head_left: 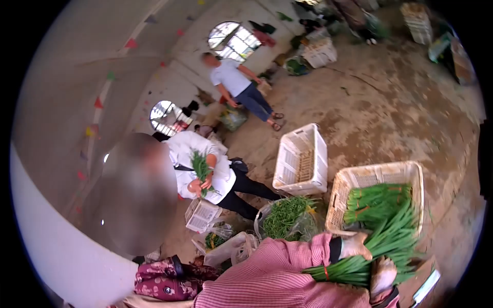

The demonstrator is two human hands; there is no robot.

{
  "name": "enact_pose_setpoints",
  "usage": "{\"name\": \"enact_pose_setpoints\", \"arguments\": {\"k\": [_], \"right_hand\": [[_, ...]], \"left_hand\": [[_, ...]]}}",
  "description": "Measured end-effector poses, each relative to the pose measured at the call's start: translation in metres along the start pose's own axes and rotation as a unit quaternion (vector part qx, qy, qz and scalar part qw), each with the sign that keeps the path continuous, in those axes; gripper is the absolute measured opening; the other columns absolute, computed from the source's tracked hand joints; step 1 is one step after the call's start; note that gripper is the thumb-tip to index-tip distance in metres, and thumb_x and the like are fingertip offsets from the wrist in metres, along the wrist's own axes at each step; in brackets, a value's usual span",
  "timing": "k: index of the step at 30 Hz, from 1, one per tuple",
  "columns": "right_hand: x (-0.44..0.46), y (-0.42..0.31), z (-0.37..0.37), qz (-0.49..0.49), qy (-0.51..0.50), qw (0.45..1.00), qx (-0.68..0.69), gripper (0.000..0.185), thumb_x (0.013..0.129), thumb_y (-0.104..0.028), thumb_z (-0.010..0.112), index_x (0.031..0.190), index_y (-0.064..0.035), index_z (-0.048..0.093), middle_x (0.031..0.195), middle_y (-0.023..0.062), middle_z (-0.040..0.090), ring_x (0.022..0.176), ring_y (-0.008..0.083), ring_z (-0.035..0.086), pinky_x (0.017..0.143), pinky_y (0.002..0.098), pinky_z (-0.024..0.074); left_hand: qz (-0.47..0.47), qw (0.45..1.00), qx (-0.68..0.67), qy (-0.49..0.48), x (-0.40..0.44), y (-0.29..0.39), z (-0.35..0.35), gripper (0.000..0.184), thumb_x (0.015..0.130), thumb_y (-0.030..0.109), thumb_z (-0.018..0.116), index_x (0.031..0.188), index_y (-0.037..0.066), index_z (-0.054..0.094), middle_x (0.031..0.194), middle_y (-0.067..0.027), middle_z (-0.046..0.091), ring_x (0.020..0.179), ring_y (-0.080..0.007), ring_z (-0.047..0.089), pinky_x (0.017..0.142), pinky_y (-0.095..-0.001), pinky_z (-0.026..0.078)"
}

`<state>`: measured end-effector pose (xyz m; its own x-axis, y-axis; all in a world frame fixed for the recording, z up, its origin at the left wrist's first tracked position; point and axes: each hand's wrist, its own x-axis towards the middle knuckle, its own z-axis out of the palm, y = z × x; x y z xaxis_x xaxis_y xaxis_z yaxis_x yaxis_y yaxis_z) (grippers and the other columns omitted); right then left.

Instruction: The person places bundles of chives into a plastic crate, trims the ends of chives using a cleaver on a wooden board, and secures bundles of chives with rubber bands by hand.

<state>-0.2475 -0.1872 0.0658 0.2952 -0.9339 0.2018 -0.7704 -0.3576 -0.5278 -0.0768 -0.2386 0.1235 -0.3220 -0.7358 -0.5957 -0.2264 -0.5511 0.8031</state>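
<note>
The long green stalks (393,236) could be bent or scattered if dragged across the rim of the crate (377,167) — they look slender, bright and loosely fanned, red-banded near one end. Beside and over that rim, they are touched by the left hand (355,246) and right hand (382,273) — whether the fingers are clenched cannot be told.

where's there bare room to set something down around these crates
The widest bare patch is the floor above the two near crates, below the far crates; the empty-looking crate seems free inside too. It's crowded around the left hand and right hand, among long green stalks, and where the bag of greens sits near the filled crate.
</note>
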Motion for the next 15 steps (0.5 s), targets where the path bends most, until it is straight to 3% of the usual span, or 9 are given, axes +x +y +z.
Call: {"name": "enact_pose_setpoints", "arguments": {"k": [1, 2, 3, 4, 7, 9, 11, 13, 15], "right_hand": [[-0.004, 0.009, 0.018, 0.097, -0.105, 0.989, -0.027, 0.016, 0.076, -0.017, 0.056, 0.083, -0.0034, 0.053, 0.075, 0.0138, 0.056, 0.075, 0.0322, 0.054, 0.066, 0.0426, 0.0448], [-0.03, 0.088, 0.092, 0.14, -0.37, 0.91, 0.12, 0.085, 0.077, -0.061, 0.043, 0.137, -0.0064, 0.02, 0.143, 0.0123, 0.018, 0.131, 0.0323, 0.016, 0.105, 0.0541, 0.0091], [-0.045, 0.103, 0.094, 0.208, -0.42, 0.88, 0.077, 0.084, 0.076, -0.057, 0.045, 0.137, -0.0065, 0.02, 0.142, 0.0133, 0.02, 0.129, 0.0323, 0.019, 0.103, 0.0532, 0.0119], [-0.052, 0.095, 0.087, 0.229, -0.37, 0.899, 0.049, 0.083, 0.074, -0.053, 0.047, 0.137, -0.0066, 0.019, 0.141, 0.0142, 0.021, 0.127, 0.0323, 0.022, 0.102, 0.0523, 0.0146], [-0.074, 0.09, 0.08, 0.26, -0.24, 0.935, 0.036, 0.082, 0.07, -0.041, 0.052, 0.137, -0.0068, 0.019, 0.139, 0.0171, 0.024, 0.12, 0.0323, 0.03, 0.097, 0.0497, 0.023], [-0.097, 0.103, 0.085, 0.305, -0.197, 0.931, 0.029, 0.083, 0.067, -0.033, 0.056, 0.137, -0.007, 0.019, 0.137, 0.019, 0.027, 0.116, 0.0322, 0.036, 0.095, 0.048, 0.0286], [-0.144, 0.124, 0.093, 0.38, -0.193, 0.905, 0.003, 0.085, 0.065, -0.024, 0.059, 0.137, -0.0072, 0.019, 0.135, 0.0209, 0.029, 0.111, 0.0322, 0.041, 0.092, 0.0462, 0.0342], [-0.2, 0.152, 0.09, 0.46, -0.241, 0.852, -0.064, 0.088, 0.062, -0.016, 0.063, 0.137, -0.0073, 0.019, 0.133, 0.0228, 0.032, 0.107, 0.0322, 0.047, 0.089, 0.0445, 0.0397], [-0.242, 0.189, 0.082, 0.467, -0.267, 0.832, -0.139, 0.091, 0.059, -0.008, 0.067, 0.137, -0.0075, 0.019, 0.132, 0.0247, 0.034, 0.102, 0.0322, 0.053, 0.086, 0.0428, 0.0453]], "left_hand": [[-0.007, 1.0, -0.009, 0.013, 0.01, -0.02, 0.0, 0.066, 0.056, -0.004, 0.067, 0.118, -0.001, 0.044, 0.103, -0.0071, 0.057, 0.092, -0.0157, 0.052, 0.08, -0.0288, 0.044], [0.0, 0.999, -0.054, -0.004, 0.008, -0.015, 0.005, 0.069, 0.054, -0.007, 0.064, 0.119, -0.001, 0.044, 0.105, -0.0088, 0.057, 0.093, -0.0166, 0.053, 0.08, -0.0287, 0.044], [-0.013, 0.997, -0.071, -0.001, 0.002, -0.01, 0.009, 0.069, 0.053, -0.006, 0.064, 0.119, -0.001, 0.045, 0.104, -0.0104, 0.058, 0.092, -0.0182, 0.054, 0.08, -0.0289, 0.045], [-0.05, 0.999, -0.008, 0.003, -0.01, 0.01, 0.012, 0.066, 0.053, -0.004, 0.066, 0.116, -0.001, 0.048, 0.101, -0.0106, 0.06, 0.089, -0.0193, 0.056, 0.08, -0.03, 0.045], [0.023, 0.991, 0.099, 0.083, 0.013, -0.028, 0.0, 0.069, 0.053, -0.002, 0.067, 0.118, -0.001, 0.046, 0.104, -0.0118, 0.058, 0.094, -0.0203, 0.055, 0.082, -0.0316, 0.044], [-0.032, 0.998, -0.059, 0.001, 0.011, -0.021, 0.0, 0.077, 0.053, -0.001, 0.068, 0.125, -0.001, 0.039, 0.115, -0.0127, 0.052, 0.105, -0.0197, 0.049, 0.086, -0.0317, 0.042], [-0.016, 0.999, -0.011, 0.037, 0.007, -0.019, -0.008, 0.072, 0.058, -0.004, 0.069, 0.123, -0.004, 0.038, 0.111, -0.0114, 0.053, 0.099, -0.0195, 0.052, 0.087, -0.0306, 0.043], [-0.019, 0.99, -0.129, -0.047, -0.015, 0.015, -0.011, 0.069, 0.062, -0.003, 0.07, 0.123, -0.004, 0.037, 0.11, -0.0116, 0.054, 0.097, -0.0202, 0.055, 0.083, -0.0312, 0.046], [-0.028, 0.993, -0.108, -0.045, -0.02, 0.016, -0.012, 0.058, 0.066, -0.002, 0.067, 0.119, -0.003, 0.043, 0.109, -0.0109, 0.055, 0.096, -0.0183, 0.056, 0.08, -0.0297, 0.048]]}}
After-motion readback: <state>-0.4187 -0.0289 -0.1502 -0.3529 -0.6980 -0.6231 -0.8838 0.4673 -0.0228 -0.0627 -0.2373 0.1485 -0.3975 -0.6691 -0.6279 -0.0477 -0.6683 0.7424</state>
